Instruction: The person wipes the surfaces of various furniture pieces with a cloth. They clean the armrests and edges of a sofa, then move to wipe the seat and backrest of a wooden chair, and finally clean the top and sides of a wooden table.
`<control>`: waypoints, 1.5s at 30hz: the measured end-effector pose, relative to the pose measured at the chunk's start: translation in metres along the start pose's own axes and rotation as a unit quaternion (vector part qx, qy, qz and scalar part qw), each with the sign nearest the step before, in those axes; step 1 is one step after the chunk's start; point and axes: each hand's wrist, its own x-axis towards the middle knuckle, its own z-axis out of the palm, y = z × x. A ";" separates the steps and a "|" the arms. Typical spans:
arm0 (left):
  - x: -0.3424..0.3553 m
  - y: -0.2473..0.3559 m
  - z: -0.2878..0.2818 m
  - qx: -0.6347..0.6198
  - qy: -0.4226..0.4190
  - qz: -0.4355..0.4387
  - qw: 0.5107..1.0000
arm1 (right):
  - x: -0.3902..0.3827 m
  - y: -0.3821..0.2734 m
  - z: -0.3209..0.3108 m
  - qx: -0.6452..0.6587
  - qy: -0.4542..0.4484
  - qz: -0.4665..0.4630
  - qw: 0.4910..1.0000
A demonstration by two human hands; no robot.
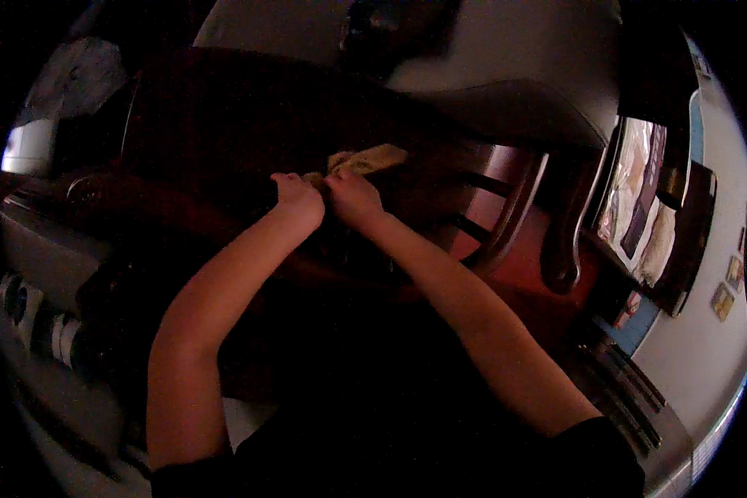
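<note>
Both my hands are together above a dark wooden surface [224, 108], near the middle of the view. My right hand [354, 197] is closed on a yellowish-brown, cloth-like strip [382, 158], whose flat end sticks out past the fingers to the right. Just beside it, my left hand [299, 201] has its fingers curled, with its thumb side up. A small bit of the same yellowish-brown colour shows between the two hands, at the left fingertips. Dim light hides most of the fingers and the strip's exact kind.
To the right stands reddish-brown wooden furniture with curved posts [519, 203]. Beyond it, a shiny clear-wrapped package [631, 199] lies by a pale wall [722, 241]. Striped dark-and-white items [46, 328] are at the far left. Grey floor [506, 50] shows beyond the wooden surface.
</note>
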 end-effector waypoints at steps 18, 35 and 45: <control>-0.062 -0.100 0.009 -0.337 0.227 0.005 0.914 | 0.114 -0.042 0.064 -0.163 0.056 -0.066 0.983; -0.199 -0.255 0.172 -0.741 0.442 -0.065 0.501 | 0.100 -0.365 -0.089 0.025 0.215 -0.190 0.958; -0.265 -0.269 0.311 -0.906 0.405 -0.116 0.032 | 0.081 -0.513 0.004 0.060 -0.074 -0.358 0.929</control>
